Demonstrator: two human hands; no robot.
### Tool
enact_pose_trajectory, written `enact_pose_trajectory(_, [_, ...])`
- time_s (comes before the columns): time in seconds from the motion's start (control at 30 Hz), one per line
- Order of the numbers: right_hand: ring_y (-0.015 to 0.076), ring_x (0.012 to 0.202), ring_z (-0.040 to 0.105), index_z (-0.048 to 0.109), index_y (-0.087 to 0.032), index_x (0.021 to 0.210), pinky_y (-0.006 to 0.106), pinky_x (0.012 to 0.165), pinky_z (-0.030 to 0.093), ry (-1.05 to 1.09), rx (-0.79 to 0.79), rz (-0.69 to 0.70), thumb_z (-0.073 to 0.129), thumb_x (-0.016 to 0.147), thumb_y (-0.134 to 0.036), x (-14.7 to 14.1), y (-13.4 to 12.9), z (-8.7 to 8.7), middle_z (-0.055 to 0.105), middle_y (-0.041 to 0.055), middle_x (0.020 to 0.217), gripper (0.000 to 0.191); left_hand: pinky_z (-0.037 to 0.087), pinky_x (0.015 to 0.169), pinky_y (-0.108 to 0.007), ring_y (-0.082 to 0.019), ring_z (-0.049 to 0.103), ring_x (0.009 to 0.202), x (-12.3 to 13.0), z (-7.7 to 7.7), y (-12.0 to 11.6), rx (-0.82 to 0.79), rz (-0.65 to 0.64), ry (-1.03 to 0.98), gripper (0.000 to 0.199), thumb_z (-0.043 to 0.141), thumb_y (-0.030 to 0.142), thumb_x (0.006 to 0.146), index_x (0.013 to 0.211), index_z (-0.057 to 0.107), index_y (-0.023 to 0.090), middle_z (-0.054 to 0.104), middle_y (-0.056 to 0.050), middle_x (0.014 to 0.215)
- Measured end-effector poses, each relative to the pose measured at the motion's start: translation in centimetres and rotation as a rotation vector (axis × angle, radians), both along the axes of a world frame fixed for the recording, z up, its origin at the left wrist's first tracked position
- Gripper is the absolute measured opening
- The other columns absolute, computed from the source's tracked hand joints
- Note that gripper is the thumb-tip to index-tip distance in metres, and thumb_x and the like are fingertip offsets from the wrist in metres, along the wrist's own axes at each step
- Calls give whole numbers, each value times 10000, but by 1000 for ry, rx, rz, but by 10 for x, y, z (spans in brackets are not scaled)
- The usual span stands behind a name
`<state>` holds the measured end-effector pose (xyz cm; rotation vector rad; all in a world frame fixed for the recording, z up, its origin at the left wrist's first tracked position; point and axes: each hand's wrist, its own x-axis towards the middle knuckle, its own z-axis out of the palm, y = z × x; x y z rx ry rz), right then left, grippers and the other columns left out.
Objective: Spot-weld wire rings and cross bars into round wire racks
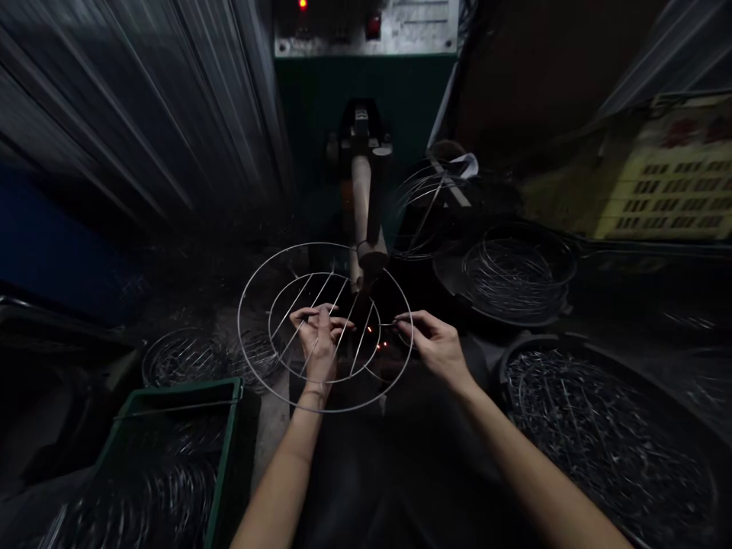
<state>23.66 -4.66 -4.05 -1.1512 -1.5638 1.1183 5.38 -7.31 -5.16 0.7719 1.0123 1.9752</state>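
A round wire rack (pixel 250 366) with an outer ring, an inner ring and several slanted bars is held under the arm of a machine (pixel 361 198). My left hand (pixel 320 339) is beneath the rack, its fingers closed around the bars near the inner ring. At the rack's right side, my right hand (pixel 438 343) pinches a short thin wire (pixel 387 325) that reaches toward the inner ring. Small orange sparks (pixel 382 346) glow between the two hands, below the machine's tip.
A green crate (pixel 227 450) of wire rings is at the lower left, beside more wire racks (pixel 186 358). To the right are a basin (pixel 508 339) of short wire pieces, a round pan (pixel 566 278) of wires and a yellow crate (pixel 669 191).
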Motion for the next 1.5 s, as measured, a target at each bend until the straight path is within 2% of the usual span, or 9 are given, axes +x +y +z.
enact_pose_trajectory(0.1, [179,702,657,638,-195,830,305,662,521,103,16,-104,646,736,-407,-19,19,0,667,25,767,232,547,588,-273,-96,648,607,5,-3,1,27,58,27,283,521,339,855,917,252,275,546,30,933])
enact_pose_trajectory(0.3, [168,685,622,601,-192,789,291,647,493,63,132,-85,636,736,-430,-34,53,4,648,22,734,247,549,622,-311,-111,655,643,12,-13,13,43,172,5,285,514,345,860,915,243,276,541,29,923])
enact_pose_trajectory(0.73, [164,690,601,590,-198,785,299,662,490,57,170,-25,627,738,-435,-42,71,1,644,18,746,244,547,667,-343,-110,649,673,14,-11,20,59,239,14,302,513,385,854,903,240,268,539,28,911])
enact_pose_trajectory(0.9, [165,704,626,598,-199,833,294,637,513,115,119,-7,639,726,-431,-41,72,0,647,17,766,259,541,707,-324,-108,651,728,10,-17,12,91,209,83,368,601,270,809,926,252,266,542,7,995])
enact_pose_trajectory(0.97, [169,739,646,593,-205,921,310,682,524,120,94,2,631,739,-414,-32,67,1,661,21,814,280,536,735,-315,-110,651,762,2,-20,3,79,172,129,388,624,233,790,970,281,265,545,-8,1041])
enact_pose_trajectory(1.07, [179,862,646,579,-213,1009,352,827,507,22,104,31,633,755,-371,-10,45,1,667,40,932,303,524,638,-247,-103,641,696,-14,-23,-9,-15,51,109,401,595,267,811,1113,331,268,588,-13,967])
enact_pose_trajectory(1.23, [196,914,636,565,-233,1055,356,827,527,-31,-28,191,678,729,-344,10,0,-3,651,63,1028,362,428,487,-184,-97,584,586,-38,-12,-3,-112,-313,-295,417,488,470,838,1163,426,216,621,-38,824])
enact_pose_trajectory(1.37, [186,813,645,610,-225,939,324,743,539,-5,-6,48,683,719,-375,-3,-14,-4,671,46,910,276,385,440,-193,-109,550,553,-48,1,9,-167,-610,-420,554,405,589,820,1160,481,158,636,-119,886])
enact_pose_trajectory(1.5, [180,733,646,639,-208,842,312,685,539,9,22,-48,658,737,-398,-11,-16,-7,676,42,819,218,376,443,-201,-79,484,473,-49,7,11,-159,-703,-337,515,413,509,846,1229,462,169,643,-126,875])
